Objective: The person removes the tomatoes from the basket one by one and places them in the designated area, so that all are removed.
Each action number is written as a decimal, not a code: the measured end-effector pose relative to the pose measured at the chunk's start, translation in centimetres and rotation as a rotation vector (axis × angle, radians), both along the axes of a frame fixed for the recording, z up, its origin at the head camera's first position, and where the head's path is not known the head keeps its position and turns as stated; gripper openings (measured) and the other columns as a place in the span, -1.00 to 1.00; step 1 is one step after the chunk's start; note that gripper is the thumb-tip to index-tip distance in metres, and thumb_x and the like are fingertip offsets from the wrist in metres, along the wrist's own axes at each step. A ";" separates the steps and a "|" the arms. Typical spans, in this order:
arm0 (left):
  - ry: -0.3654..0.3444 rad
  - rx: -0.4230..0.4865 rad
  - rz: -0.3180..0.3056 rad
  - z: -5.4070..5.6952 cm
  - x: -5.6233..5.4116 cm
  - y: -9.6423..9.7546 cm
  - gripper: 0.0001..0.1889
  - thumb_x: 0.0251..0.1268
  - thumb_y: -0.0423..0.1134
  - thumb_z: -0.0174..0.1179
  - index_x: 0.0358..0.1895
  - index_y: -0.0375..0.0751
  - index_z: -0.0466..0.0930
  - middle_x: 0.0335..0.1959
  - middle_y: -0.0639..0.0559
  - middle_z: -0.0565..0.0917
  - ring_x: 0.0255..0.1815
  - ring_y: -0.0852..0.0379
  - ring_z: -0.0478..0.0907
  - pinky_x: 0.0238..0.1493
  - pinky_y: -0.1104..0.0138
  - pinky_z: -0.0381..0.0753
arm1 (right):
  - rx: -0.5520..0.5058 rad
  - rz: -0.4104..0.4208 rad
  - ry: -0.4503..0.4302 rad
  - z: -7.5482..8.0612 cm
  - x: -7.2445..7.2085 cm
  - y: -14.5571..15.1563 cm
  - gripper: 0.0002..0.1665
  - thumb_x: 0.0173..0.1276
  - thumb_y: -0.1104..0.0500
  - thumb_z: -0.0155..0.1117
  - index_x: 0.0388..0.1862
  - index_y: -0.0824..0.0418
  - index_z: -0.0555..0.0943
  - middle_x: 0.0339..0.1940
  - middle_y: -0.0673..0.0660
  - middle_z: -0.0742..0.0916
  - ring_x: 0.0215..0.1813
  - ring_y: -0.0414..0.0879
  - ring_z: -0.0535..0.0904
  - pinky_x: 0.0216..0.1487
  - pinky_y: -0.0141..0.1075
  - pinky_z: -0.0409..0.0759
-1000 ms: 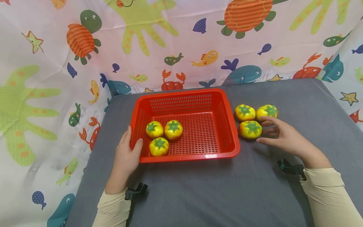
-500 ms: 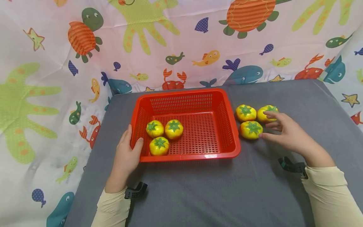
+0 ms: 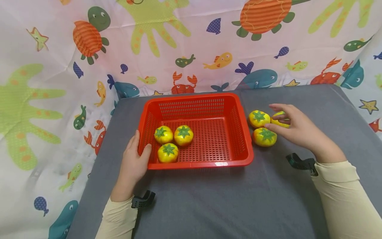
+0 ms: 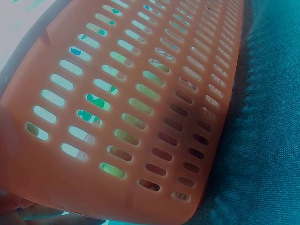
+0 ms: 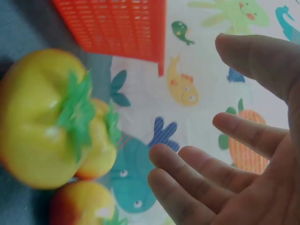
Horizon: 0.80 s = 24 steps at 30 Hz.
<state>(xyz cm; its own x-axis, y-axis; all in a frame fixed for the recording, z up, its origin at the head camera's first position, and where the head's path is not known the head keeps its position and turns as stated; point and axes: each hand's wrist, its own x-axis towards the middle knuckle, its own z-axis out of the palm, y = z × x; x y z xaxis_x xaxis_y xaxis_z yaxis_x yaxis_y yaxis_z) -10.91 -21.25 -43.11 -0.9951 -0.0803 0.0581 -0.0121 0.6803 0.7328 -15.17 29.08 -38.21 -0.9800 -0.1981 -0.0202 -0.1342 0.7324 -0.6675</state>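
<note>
My left hand (image 3: 133, 166) grips the left front corner of a red plastic basket (image 3: 200, 165), thumb over the rim and fingers along the outer side. Three yellow toy fruits (image 3: 183, 135) with green leafy tops sit in its left half. Right of the basket, three more such fruits form a cluster: a back left one (image 3: 259, 119), a front one (image 3: 264, 137) and a back right one (image 3: 277, 122), partly hidden by my right hand (image 3: 301, 127). That hand hovers above them, thumb and fingers spread apart, holding nothing. In the right wrist view, the fruits (image 5: 40, 122) lie off its fingertips.
A grey cloth (image 3: 209, 202) covers the table. Behind it and to the left hangs a white curtain (image 3: 161, 39) printed with sea animals. The basket's slotted side wall (image 4: 140, 112) fills most of the left wrist view.
My right hand has shifted left and farther back, from beside the cluster to above the back right fruit. My left hand and the basket have stayed in place.
</note>
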 end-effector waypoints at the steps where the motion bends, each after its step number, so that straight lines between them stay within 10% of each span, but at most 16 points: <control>1: 0.000 -0.002 -0.002 0.0 0.0 0.0 -0.18 0.55 -0.08 0.10 0.72 -0.20 -0.06 0.63 -0.19 0.26 0.47 -0.26 0.44 0.34 -0.18 0.52 | 0.001 0.006 0.006 0.2 -0.1 -0.3 -0.12 0.44 -0.11 0.42 0.60 0.15 0.33 0.51 0.37 0.41 0.36 0.39 0.53 0.17 0.35 0.62; 24: -0.005 0.011 -0.008 0.0 0.0 0.0 -0.17 0.55 -0.08 0.12 0.73 -0.14 -0.08 0.63 -0.15 0.28 0.43 -0.22 0.49 0.26 -0.14 0.59 | -0.049 0.106 -0.009 2.8 -2.7 -5.3 -0.11 0.43 -0.08 0.44 0.63 0.10 0.32 0.53 0.27 0.48 0.43 0.32 0.51 0.24 0.39 0.56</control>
